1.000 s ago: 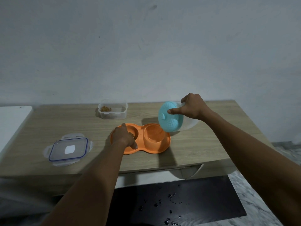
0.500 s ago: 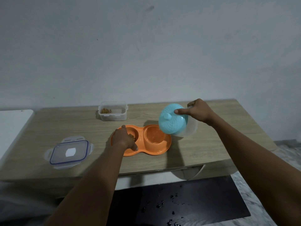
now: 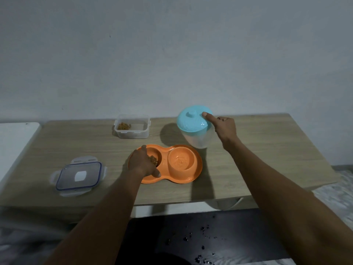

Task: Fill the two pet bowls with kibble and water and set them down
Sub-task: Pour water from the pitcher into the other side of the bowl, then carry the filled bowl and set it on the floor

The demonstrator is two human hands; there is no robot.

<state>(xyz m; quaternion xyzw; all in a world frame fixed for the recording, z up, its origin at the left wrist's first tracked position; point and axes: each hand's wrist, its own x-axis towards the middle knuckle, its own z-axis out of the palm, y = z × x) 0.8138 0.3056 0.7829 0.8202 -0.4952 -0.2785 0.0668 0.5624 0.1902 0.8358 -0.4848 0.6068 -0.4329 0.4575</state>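
An orange double pet bowl (image 3: 193, 175) lies on the wooden table (image 3: 267, 150). Its left cup holds brown kibble (image 3: 153, 160); its right cup (image 3: 181, 161) holds water. My left hand (image 3: 142, 162) grips the bowl's left rim, thumb on the near edge. My right hand (image 3: 224, 129) holds a clear jug with a light blue lid (image 3: 192, 119), now nearly upright behind and to the right of the bowl, forefinger pressed on the lid.
A clear kibble container (image 3: 131, 129) with a little kibble stands at the back of the table. Its blue-edged lid (image 3: 79, 175) lies at the front left. A white surface (image 3: 13, 142) adjoins on the left. Below the table lies a dark mat (image 3: 200, 238) with crumbs.
My right hand has tipped the jug back from its pouring tilt over the right cup to near upright and drawn it away to the back right. My left hand has stayed on the bowl.
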